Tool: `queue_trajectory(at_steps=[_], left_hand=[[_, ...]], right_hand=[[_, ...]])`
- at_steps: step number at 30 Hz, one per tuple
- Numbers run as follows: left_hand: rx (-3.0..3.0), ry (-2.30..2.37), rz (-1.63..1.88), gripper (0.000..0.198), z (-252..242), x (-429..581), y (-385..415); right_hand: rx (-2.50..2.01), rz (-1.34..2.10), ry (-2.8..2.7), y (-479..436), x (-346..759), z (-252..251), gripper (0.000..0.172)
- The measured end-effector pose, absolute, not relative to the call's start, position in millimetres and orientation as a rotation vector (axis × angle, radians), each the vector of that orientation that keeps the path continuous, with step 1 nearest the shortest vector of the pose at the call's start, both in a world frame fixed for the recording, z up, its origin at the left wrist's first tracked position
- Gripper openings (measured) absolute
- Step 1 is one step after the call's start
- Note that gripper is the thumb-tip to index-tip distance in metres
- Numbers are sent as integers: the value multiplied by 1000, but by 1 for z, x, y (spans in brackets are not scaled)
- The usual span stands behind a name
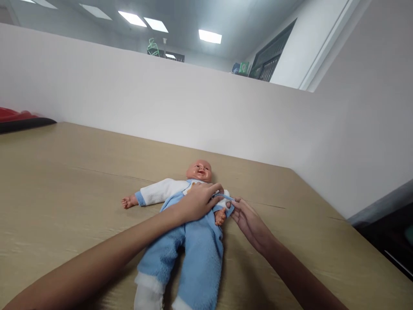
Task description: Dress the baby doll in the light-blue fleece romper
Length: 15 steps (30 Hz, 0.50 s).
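Note:
A baby doll (200, 170) lies face up on the wooden table, its feet toward me. It wears a white top with blue cuffs and fluffy blue overalls (201, 258). One doll arm stretches out to the left; the other is bent, its small hand (220, 216) pointing down. My left hand (200, 200) rests across the doll's chest, with fingers closed on a blue strap near the shoulder. Beside the bent arm, my right hand (247, 217) pinches the other end of the blue strap near the sleeve.
The wooden table (80, 172) reaches to a low white wall (161, 107). A red and black object (26, 121) sits at the table's far left edge. Something dark (387, 232) stands beyond the right edge.

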<state>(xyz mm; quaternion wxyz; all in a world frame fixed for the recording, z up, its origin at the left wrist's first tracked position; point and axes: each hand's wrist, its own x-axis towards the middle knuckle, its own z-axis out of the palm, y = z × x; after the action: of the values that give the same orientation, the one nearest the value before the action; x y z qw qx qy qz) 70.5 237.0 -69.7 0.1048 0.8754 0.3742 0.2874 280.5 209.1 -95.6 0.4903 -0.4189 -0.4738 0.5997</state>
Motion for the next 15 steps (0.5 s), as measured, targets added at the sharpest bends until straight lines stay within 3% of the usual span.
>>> queue_trajectory(at_steps=[3,8,15], left_hand=[[2526,1123,825,15,-73,71,239],[2485,1175,854,23,-76,72,238],[2404,1173,963,24,-74,74,237]], right_hand=[[-1100,1357,-1119,216,280,-110,42],[-1215,989,-1247,226,278,-122,47],[-1200,1201,-1187,254,278,-119,41]])
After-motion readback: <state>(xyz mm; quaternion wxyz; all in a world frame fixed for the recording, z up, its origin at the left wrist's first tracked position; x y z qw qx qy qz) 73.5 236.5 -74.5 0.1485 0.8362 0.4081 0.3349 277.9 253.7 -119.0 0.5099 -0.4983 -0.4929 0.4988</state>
